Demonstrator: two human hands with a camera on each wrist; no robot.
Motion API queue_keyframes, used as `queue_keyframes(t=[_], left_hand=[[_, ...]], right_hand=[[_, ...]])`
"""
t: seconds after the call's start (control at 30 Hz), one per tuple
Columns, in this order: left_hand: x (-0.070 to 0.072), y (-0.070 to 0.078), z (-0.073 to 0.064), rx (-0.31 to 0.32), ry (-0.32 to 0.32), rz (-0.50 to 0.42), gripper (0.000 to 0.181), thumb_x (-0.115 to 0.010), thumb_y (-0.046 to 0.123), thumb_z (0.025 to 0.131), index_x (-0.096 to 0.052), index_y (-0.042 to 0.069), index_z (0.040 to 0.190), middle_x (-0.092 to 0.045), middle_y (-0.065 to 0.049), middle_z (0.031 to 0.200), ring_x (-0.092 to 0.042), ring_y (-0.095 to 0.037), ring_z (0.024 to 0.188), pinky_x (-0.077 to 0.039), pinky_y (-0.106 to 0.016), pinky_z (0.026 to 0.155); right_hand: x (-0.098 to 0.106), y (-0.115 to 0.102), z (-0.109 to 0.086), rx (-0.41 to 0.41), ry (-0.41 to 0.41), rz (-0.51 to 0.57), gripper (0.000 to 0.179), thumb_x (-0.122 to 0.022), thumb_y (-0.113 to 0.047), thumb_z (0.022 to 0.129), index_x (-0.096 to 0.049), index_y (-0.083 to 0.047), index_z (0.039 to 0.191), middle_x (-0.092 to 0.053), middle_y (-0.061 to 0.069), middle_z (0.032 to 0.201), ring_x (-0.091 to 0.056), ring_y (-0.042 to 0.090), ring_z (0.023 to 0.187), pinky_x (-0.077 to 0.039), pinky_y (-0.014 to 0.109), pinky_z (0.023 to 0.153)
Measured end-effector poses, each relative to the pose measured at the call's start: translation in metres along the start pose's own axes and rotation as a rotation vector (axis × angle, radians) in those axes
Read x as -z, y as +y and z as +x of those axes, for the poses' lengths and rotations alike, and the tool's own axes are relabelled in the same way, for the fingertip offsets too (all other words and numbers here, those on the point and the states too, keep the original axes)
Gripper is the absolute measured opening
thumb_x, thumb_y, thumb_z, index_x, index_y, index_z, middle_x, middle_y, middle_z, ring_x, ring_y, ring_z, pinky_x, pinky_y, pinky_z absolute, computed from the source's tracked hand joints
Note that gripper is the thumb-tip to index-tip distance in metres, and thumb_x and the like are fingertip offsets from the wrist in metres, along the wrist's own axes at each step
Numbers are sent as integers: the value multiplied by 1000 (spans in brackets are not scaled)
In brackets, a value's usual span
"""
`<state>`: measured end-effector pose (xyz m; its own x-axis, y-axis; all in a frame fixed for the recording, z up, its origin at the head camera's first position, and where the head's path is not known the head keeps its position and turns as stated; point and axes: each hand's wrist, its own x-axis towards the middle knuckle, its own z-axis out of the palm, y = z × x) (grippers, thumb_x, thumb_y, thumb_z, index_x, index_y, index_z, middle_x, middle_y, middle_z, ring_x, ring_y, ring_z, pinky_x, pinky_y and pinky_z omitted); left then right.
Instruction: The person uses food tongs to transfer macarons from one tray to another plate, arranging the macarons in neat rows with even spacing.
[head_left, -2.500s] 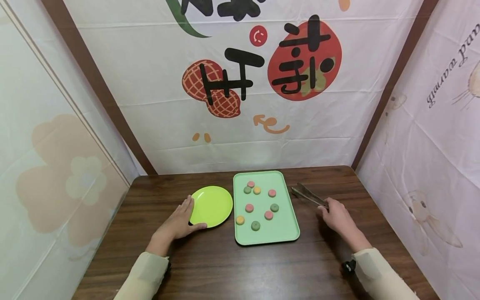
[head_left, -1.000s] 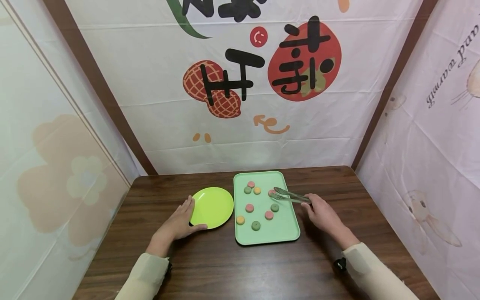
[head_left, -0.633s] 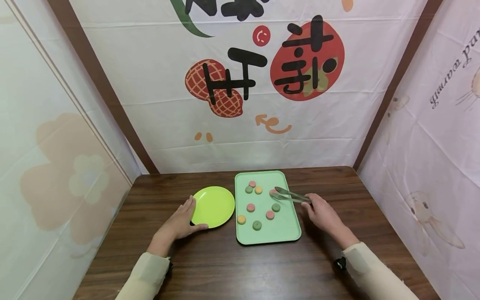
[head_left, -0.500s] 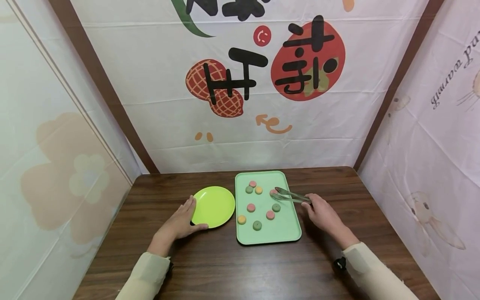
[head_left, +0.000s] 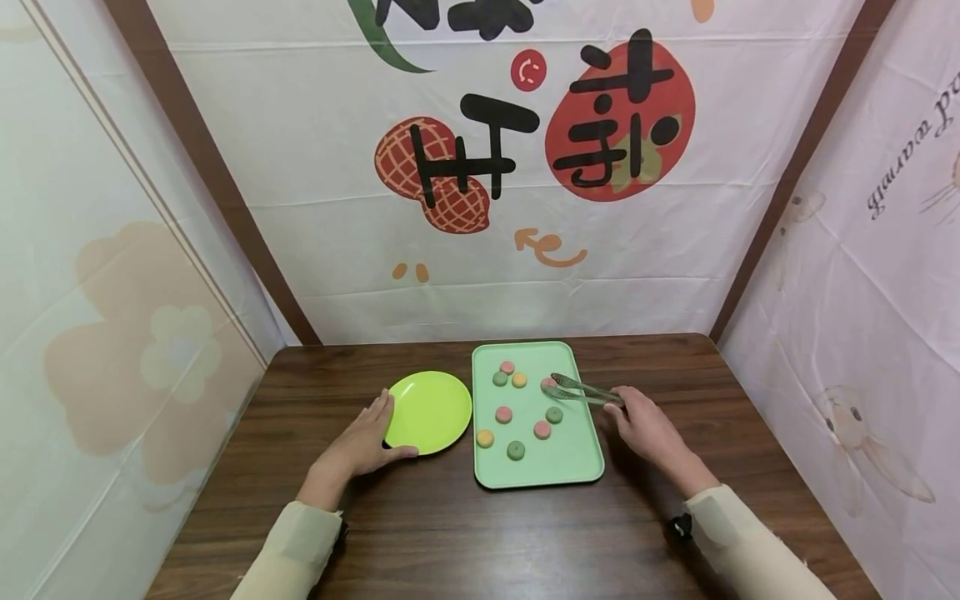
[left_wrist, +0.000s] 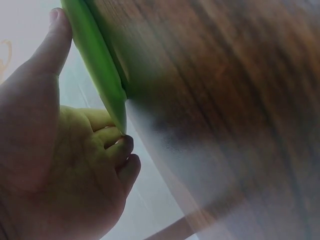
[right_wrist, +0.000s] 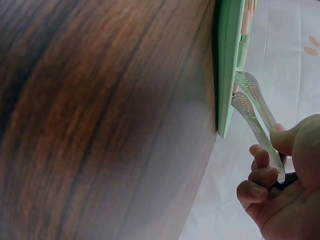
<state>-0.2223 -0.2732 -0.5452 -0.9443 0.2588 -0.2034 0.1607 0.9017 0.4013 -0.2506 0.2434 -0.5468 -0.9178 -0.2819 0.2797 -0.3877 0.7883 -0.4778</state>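
Note:
In the head view, my left hand (head_left: 363, 442) rests against the left rim of a lime-green plate (head_left: 435, 412), fingers straight and thumb stretched along the near edge. My right hand (head_left: 652, 429) grips metal tongs (head_left: 566, 382) by the handle end. Their perforated tips reach over the mint-green tray (head_left: 562, 465), one on each side of a pink macaron (head_left: 547, 382), partly covering it. The right wrist view shows the tongs' two arms (right_wrist: 261, 135) spread apart, tips at the tray's edge in that view, with thumb and fingers around the handle end.
Several more macarons lie scattered on the tray, among them a yellow one (head_left: 485, 438), a green one (head_left: 516, 450) and a pink one (head_left: 542, 429). Plate and tray stand side by side on a dark wooden table (head_left: 465, 533). A printed cloth (head_left: 315, 208) hangs behind it.
My right hand has moved left, carrying the tongs from the table beside the tray to over the pink macaron, then held still. My left hand stays at the plate. The view has shifted slightly.

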Motion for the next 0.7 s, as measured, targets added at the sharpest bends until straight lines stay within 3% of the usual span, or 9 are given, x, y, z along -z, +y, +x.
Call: queue_keyframes(t=[0.7], left_hand=[[2,3,0,-9,-2,-1,125,-71,70,94,-9,-9,168,-2,-29,177,-12,-49,162,-20,-64,130]], right_hand=[[-1,-6,1,-22,-25,7,27,-67,-15,108,-67,7,124,-70,17,111,-67,26,91,-58,48,76]])
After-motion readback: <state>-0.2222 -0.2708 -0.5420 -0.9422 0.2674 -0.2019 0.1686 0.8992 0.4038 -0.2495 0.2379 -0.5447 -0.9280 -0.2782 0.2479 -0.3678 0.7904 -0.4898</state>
